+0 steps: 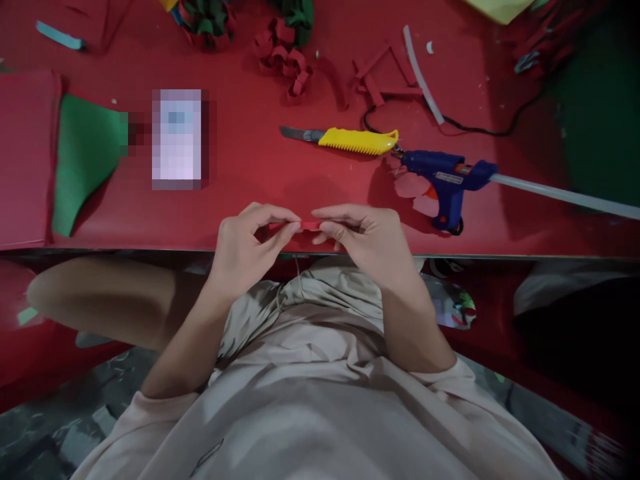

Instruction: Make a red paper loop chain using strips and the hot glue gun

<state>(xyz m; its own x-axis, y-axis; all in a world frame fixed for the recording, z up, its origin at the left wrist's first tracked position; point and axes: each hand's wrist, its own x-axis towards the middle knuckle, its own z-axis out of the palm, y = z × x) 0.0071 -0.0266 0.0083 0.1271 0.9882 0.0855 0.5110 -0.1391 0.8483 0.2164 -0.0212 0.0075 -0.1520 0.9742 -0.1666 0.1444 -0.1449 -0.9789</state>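
Note:
A small red strip [311,226] is pinched at both ends above the table's front edge. My left hand [250,243] grips its left end between thumb and fingertips. At the right end, the thumb and index finger of my right hand [373,240] close on it, with the other fingers partly hidden behind. Beyond my hands lies a yellow-handled knife [357,141] with its blade pointing left. To the right of my right hand, a blue glue gun [445,180] rests on its side with a white glue stick [565,195] in its back.
The red table [250,173] holds curled red paper chains [285,57], loose red strips [383,77], a white stick [423,73] and a black cord [480,131]. Green sheet [83,157], red sheet [25,160] and a blurred-out pale rectangle [177,143] are at left.

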